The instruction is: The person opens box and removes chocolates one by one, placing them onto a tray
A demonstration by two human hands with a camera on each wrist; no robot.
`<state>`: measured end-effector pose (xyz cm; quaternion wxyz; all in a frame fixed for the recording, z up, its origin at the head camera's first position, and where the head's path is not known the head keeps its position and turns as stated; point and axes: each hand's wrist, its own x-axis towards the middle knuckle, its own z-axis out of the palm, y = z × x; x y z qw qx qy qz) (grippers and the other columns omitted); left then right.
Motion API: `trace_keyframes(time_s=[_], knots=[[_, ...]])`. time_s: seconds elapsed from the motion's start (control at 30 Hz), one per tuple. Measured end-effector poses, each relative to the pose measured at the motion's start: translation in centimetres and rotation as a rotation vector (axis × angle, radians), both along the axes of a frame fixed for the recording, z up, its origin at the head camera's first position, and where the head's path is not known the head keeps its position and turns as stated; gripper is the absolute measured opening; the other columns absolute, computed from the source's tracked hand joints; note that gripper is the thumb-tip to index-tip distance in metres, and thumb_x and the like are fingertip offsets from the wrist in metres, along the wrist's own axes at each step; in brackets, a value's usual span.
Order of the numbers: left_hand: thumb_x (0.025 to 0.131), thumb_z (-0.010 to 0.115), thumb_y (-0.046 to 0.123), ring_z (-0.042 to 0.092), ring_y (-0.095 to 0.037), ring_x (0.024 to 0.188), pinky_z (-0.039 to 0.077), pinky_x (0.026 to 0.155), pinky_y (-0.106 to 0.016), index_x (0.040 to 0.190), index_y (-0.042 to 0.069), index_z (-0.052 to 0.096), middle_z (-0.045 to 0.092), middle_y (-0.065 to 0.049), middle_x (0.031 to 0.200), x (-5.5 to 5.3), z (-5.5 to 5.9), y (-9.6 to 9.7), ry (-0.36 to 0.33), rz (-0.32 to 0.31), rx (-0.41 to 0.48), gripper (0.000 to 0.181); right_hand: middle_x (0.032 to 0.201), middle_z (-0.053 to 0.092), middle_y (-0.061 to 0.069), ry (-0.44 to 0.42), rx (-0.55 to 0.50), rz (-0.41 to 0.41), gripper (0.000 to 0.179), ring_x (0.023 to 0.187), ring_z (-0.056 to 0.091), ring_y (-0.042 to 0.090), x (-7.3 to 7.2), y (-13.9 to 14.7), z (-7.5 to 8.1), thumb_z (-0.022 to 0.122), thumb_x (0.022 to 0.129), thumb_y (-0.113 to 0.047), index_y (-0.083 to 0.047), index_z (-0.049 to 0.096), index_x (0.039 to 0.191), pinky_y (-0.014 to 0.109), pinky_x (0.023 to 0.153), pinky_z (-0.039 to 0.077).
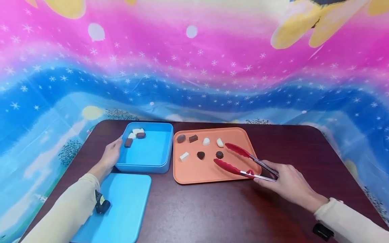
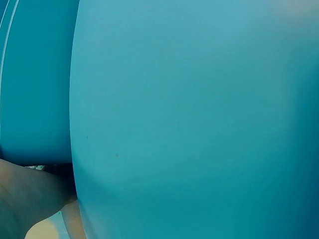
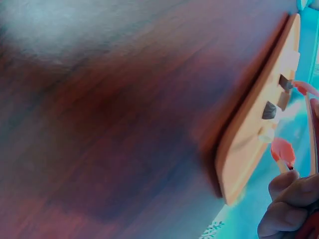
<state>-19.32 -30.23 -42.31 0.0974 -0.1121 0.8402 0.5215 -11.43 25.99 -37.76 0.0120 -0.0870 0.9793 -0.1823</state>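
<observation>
My right hand (image 1: pixel 291 184) grips red-tipped metal tongs (image 1: pixel 234 168) over the right part of the orange tray (image 1: pixel 194 175). The tongs' two tips stand wide apart, with a dark round chocolate (image 1: pixel 219 155) between them in the head view. A white chocolate (image 1: pixel 220 142) lies just beyond the far tip. Other chocolates on the tray include a dark heart-shaped one (image 1: pixel 201 155) and a white bar (image 1: pixel 184 156). At the left, my left hand (image 1: pixel 110 155) holds the side wall of an uncovered blue box (image 1: pixel 155 148). Inside it, white and brown chocolates (image 1: pixel 128 143) cluster at the far left.
A flat blue lid (image 1: pixel 121 206) lies on the table in front of the box, partly under my left forearm. Box and tray stand side by side on the dark wooden table (image 1: pixel 194 209). Behind the table hangs a patterned cloth (image 1: pixel 194 67).
</observation>
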Motion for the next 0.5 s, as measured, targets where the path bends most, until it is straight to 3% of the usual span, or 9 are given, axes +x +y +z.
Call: trace_keyframes(time_s=[0.17, 0.2, 0.3, 0.5], knots=[[0.11, 0.011, 0.048, -0.002, -0.043, 0.158, 0.008, 0.126, -0.066, 0.162, 0.015, -0.002, 0.0, -0.014, 0.171, -0.1, 0.2, 0.1, -0.003, -0.005, -0.013, 0.063, 0.063, 0.047, -0.007, 0.059, -0.045, 0.012, 0.075, 0.059, 0.042, 0.009, -0.3, -0.7, 0.8, 0.075, 0.078, -0.068, -0.02, 0.064, 0.134, 0.024, 0.051, 0.031], [0.11, 0.011, 0.047, -0.002, -0.043, 0.158, 0.008, 0.126, -0.066, 0.162, 0.015, -0.002, 0.0, -0.015, 0.171, 0.0, 0.2, 0.1, -0.002, -0.006, -0.012, 0.063, 0.067, 0.053, -0.006, 0.063, -0.056, 0.016, 0.078, 0.063, 0.044, 0.009, -0.4, -1.0, 1.0, 0.075, 0.078, -0.069, -0.018, 0.063, 0.136, 0.024, 0.053, 0.033], [0.11, 0.011, 0.048, -0.001, -0.044, 0.157, 0.008, 0.125, -0.068, 0.163, 0.015, -0.001, 0.0, -0.015, 0.171, 0.0, 0.1, 0.1, 0.0, 0.0, -0.006, 0.063, 0.068, 0.055, -0.003, 0.04, -0.09, 0.02, 0.084, 0.063, 0.046, 0.011, -0.7, -2.0, 1.4, 0.074, 0.077, -0.071, -0.017, 0.06, 0.14, 0.026, 0.053, 0.035], [0.11, 0.012, 0.047, -0.001, -0.043, 0.158, 0.008, 0.125, -0.067, 0.163, 0.015, 0.0, 0.001, -0.015, 0.171, 0.0, -0.2, -0.1, 0.016, -0.008, -0.001, 0.063, 0.062, 0.044, -0.005, 0.006, -0.152, 0.039, 0.089, 0.052, 0.038, 0.009, -1.5, -5.0, 1.5, 0.073, 0.075, -0.075, -0.02, 0.058, 0.143, 0.025, 0.047, 0.034]])
